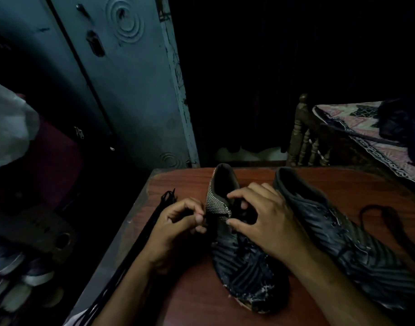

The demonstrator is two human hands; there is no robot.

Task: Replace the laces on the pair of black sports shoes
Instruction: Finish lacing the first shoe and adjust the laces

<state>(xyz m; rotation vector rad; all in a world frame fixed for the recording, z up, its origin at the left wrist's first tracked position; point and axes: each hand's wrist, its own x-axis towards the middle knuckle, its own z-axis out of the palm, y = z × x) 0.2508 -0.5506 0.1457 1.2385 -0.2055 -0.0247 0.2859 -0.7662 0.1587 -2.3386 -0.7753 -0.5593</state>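
Note:
Two black sports shoes stand on a reddish wooden table [192, 300], toes toward me. The left shoe [244, 262] has a striped collar; the right shoe [338, 234] stands beside it with bare eyelets. My left hand [175, 229] pinches a dark lace end at the left shoe's collar edge. My right hand [265, 222] rests over the left shoe's tongue, with its fingers curled around the lacing near the top eyelets. A black lace [152, 222] lies along the table's left edge. Another black lace [387, 222] loops on the table to the right of the right shoe.
A blue-grey metal cupboard [121, 90] stands behind the table on the left. Several shoes sit on a low rack [18, 274] at lower left. A wooden bed [366, 142] with a patterned cover is at the right. The room is dim.

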